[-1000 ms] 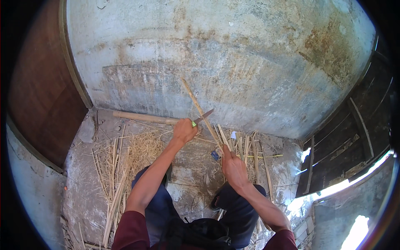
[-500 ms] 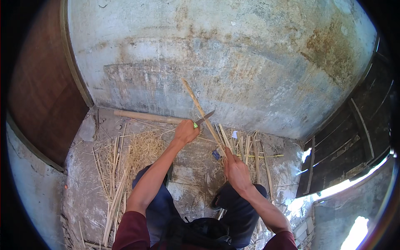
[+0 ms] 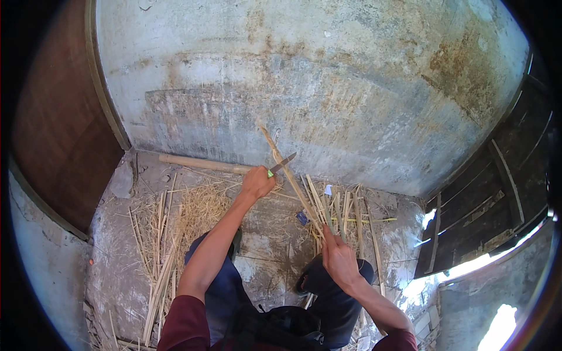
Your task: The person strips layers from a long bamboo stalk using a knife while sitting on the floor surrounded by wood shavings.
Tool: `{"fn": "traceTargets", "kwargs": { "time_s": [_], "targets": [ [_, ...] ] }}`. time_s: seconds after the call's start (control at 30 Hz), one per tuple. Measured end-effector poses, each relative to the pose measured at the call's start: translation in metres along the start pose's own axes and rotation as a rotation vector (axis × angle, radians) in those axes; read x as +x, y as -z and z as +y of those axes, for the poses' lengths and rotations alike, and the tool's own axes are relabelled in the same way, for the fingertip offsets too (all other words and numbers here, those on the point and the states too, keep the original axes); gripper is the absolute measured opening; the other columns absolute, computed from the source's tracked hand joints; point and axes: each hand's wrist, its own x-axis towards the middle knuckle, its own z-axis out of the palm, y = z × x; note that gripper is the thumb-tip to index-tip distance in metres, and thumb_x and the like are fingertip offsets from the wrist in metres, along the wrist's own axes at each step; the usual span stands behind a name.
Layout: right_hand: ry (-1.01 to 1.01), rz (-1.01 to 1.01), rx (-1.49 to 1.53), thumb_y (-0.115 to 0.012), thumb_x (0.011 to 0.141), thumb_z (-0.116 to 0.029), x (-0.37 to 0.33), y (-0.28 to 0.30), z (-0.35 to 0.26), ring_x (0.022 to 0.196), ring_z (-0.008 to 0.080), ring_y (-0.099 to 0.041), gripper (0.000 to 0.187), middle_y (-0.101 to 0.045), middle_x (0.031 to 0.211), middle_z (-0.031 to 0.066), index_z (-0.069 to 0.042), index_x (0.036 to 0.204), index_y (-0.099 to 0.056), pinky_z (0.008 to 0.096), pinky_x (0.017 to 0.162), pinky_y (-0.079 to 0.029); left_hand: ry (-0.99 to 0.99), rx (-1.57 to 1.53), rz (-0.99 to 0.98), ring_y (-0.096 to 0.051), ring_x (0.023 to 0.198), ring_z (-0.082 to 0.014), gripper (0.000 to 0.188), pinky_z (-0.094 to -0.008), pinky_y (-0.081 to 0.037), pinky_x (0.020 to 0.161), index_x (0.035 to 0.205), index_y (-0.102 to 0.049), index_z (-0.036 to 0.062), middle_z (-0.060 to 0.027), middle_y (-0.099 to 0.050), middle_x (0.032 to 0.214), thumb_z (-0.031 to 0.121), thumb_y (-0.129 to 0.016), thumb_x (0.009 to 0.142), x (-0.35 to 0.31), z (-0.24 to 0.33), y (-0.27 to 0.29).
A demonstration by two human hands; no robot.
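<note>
My left hand (image 3: 256,182) is closed round the green handle of a knife (image 3: 284,162), whose blade points up to the right. The blade lies across a long, pale bamboo strip (image 3: 300,196) and touches or nearly touches it. Its far end rises in front of the wall, tilted up to the left. Over my right knee, my right hand (image 3: 341,260) grips the near end of the strip, fingers wrapped round it. Just beyond that hand, several loose bamboo strips (image 3: 349,207) lie on the floor.
A heap of shavings (image 3: 202,207) and long strips (image 3: 161,278) lie to the left. Along the wall (image 3: 316,88) rests a thick bamboo pole (image 3: 199,164). A small blue packet (image 3: 302,218) lies between my feet and the wall. Dark boards (image 3: 480,199) stand at the right.
My right hand has drawn the bamboo strip back toward me and slightly right, so its far end sits lower. My left hand with the knife has shifted only slightly left.
</note>
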Motion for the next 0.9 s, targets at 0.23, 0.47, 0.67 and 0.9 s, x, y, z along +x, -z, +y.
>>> {"fn": "traceTargets", "kwargs": {
  "time_s": [0.23, 0.47, 0.67, 0.9],
  "targets": [
    [-0.014, -0.053, -0.05, -0.063, 0.098, -0.007, -0.02, 0.007, 0.008, 0.075, 0.0425, -0.07, 0.054, -0.068, 0.094, 0.0214, 0.001, 0.149, -0.049, 0.05, 0.065, -0.059, 0.018, 0.061, -0.054, -0.071, 0.098, -0.051, 0.039, -0.0566, -0.056, 0.089, 0.094, -0.075, -0.0082, -0.0343, -0.073, 0.099, 0.03, -0.066, 0.089, 0.001, 0.001, -0.006],
    [-0.036, -0.108, -0.038, -0.062, 0.101, -0.009, -0.058, 0.022, 0.007, 0.069, 0.0421, -0.069, 0.051, -0.067, 0.092, 0.0207, -0.001, 0.15, -0.049, 0.05, 0.062, -0.059, 0.105, 0.028, 0.062, -0.071, 0.097, -0.0509, 0.042, -0.0564, -0.055, 0.088, 0.093, -0.075, -0.0084, -0.0351, -0.072, 0.098, 0.032, -0.065, 0.09, 0.031, -0.037, -0.01],
    [-0.061, -0.183, 0.038, -0.062, 0.101, -0.011, -0.081, 0.052, -0.002, 0.07, 0.0413, -0.069, 0.054, -0.067, 0.093, 0.0216, -0.002, 0.152, -0.049, 0.0495, 0.063, -0.058, 0.249, -0.029, 0.131, -0.071, 0.1, -0.0513, 0.044, -0.0569, -0.056, 0.089, 0.098, -0.076, -0.0093, -0.0355, -0.072, 0.103, 0.032, -0.064, 0.089, 0.043, -0.086, -0.002],
    [-0.137, -0.075, 0.277, -0.06, 0.102, -0.012, -0.04, 0.057, 0.01, 0.076, 0.0408, -0.07, 0.042, -0.069, 0.084, 0.0221, 0.004, 0.141, -0.057, 0.047, 0.075, -0.055, 0.194, -0.093, 0.178, -0.072, 0.096, -0.0508, 0.044, -0.0552, -0.056, 0.086, 0.094, -0.076, -0.0086, -0.0353, -0.072, 0.096, 0.034, -0.065, 0.093, 0.037, -0.08, 0.0]
  ]
}}
